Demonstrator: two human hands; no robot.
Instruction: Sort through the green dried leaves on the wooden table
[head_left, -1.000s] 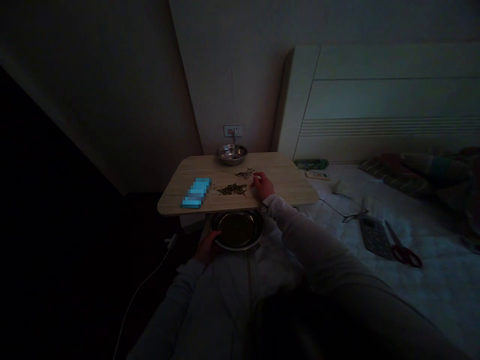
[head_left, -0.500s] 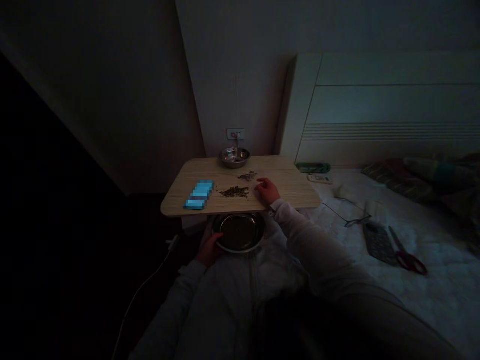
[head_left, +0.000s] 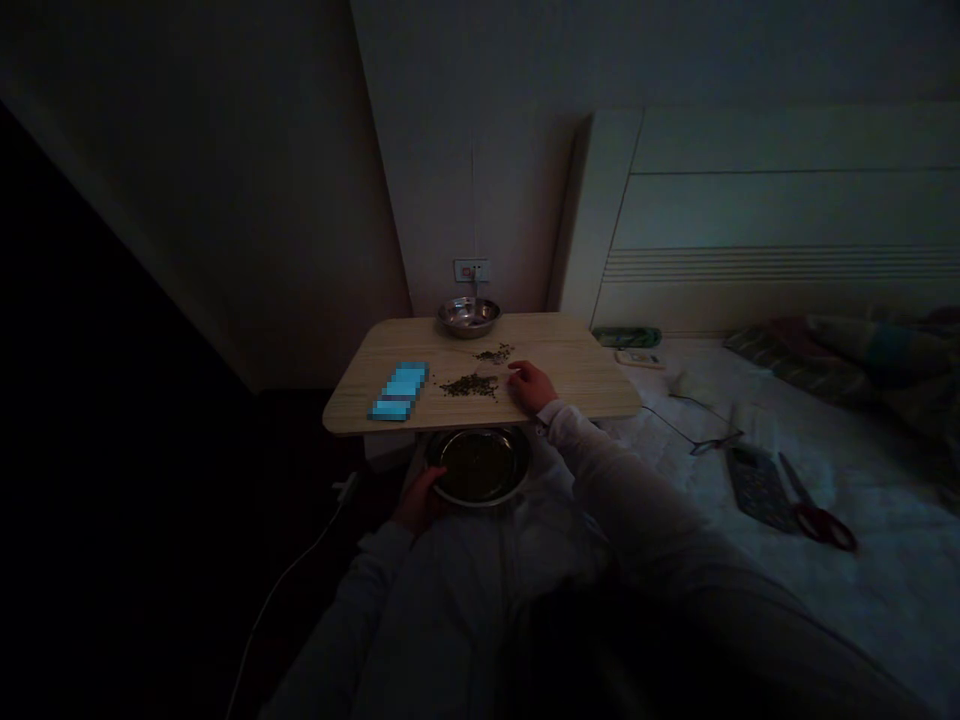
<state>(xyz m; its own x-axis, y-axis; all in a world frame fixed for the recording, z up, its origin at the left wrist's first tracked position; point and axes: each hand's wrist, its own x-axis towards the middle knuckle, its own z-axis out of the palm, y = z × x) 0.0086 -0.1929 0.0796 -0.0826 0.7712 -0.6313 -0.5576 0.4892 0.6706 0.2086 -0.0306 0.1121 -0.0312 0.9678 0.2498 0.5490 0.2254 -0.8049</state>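
My right hand (head_left: pixel 531 388) rests on the wooden table top (head_left: pixel 570 370), fingers loosely curled, just right of a heap of dark green bits (head_left: pixel 469 386). A smaller heap of the same bits (head_left: pixel 493 353) lies a little farther back. My left hand (head_left: pixel 418 504) grips the rim of a round steel basin (head_left: pixel 478 466), which sits below the table's front edge in my lap. Dark contents fill the basin's bottom, too dim to identify. Nothing shows in my right hand.
A steel bowl (head_left: pixel 469 317) stands at the table's back edge, and a pixelated glowing blue rectangle (head_left: pixel 398 391) lies on the left. Red-handled scissors (head_left: pixel 819 524), a dark patterned case (head_left: pixel 757 490) and a cable (head_left: pixel 675 420) lie on the bed (head_left: pixel 862 570) to the right.
My right hand has drawn back from the small heap toward the table's front edge. My left hand stays on the basin rim. The view has shifted slightly.
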